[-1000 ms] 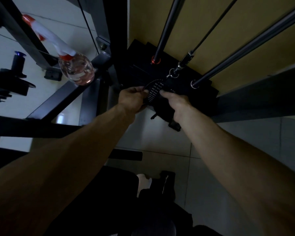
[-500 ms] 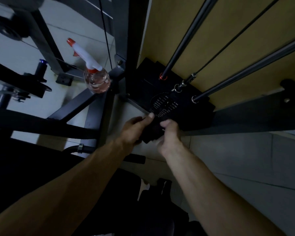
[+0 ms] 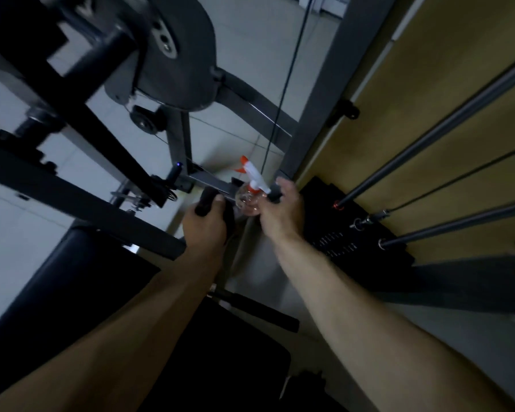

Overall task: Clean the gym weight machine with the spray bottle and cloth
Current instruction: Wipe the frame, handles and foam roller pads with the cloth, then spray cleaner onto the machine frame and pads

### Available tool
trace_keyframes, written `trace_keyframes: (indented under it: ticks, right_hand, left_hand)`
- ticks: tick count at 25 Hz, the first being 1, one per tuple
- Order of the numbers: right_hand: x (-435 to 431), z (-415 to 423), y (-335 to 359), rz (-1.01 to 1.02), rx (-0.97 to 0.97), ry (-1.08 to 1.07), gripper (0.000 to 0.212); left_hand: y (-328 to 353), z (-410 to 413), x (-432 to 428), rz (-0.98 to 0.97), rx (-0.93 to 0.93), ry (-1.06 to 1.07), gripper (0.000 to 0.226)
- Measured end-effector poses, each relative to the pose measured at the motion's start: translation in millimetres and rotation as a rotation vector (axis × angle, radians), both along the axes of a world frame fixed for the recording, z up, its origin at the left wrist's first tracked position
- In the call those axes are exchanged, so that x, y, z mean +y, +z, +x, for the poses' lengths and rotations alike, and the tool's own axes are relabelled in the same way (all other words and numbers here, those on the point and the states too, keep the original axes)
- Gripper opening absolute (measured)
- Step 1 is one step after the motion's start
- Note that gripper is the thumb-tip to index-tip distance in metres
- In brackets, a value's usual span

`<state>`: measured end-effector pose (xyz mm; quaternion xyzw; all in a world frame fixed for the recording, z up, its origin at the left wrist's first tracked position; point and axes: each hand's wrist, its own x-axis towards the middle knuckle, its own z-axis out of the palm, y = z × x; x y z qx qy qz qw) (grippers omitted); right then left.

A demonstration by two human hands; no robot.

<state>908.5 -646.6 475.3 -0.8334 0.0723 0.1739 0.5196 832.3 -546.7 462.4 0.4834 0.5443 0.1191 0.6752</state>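
Both hands have left the weight stack [image 3: 354, 233]. The left hand [image 3: 204, 230] alone now holds the dark cloth [image 3: 205, 200] in its grip. The right hand [image 3: 283, 214] closes its grip round the spray bottle [image 3: 249, 194], which has a clear body and a white head with an orange nozzle and stands on the frame bar [image 3: 208, 183] beside the upright post [image 3: 315, 114].

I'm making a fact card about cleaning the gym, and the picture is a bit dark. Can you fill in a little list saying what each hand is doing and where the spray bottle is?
left hand: grips a dark cloth, thumb on top
right hand: at the spray bottle, fingers by its neck; a firm grip cannot be told
spray bottle: clear body, white trigger, orange nozzle, between the two hands
weight stack: black, just right of the right hand
guide rods: rise from the stack
light: dim
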Motion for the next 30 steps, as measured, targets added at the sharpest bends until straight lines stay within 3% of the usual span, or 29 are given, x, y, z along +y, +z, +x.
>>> trace_keyframes:
  ticks: [2,5,8,13,17,22,25,30]
  right_hand:
    - [17,21,-9,-0.162,-0.089,0.15,0.055]
    - [28,25,-23,-0.31,-0.134,0.267,0.031]
    - [9,-9,-8,-0.376,-0.184,0.248,0.024]
    - [-32,-62,82,-0.178,-0.213,0.107,0.018]
    - [-54,-101,177,-0.079,-0.32,0.067,0.031]
    - [-83,-168,291,0.029,-0.384,0.081,0.034]
    - [-97,-220,346,0.031,-0.48,0.16,0.03]
    - [-134,-320,376,-0.005,-0.687,0.474,0.043]
  left_hand:
    - [8,-3,11,-0.053,-0.041,0.011,0.019]
    - [31,-19,14,-0.147,-0.051,0.022,0.018]
    - [46,-45,10,-0.243,-0.014,0.015,0.024]
    - [84,-74,4,-0.331,0.044,0.032,0.042]
    - [126,-95,-12,-0.311,0.042,0.149,0.06]
    - [225,-125,-32,-0.275,-0.089,0.117,0.052]
    - [258,-158,-38,-0.329,-0.163,0.037,0.073]
    - [314,-270,-80,-0.281,-0.17,0.071,0.056]
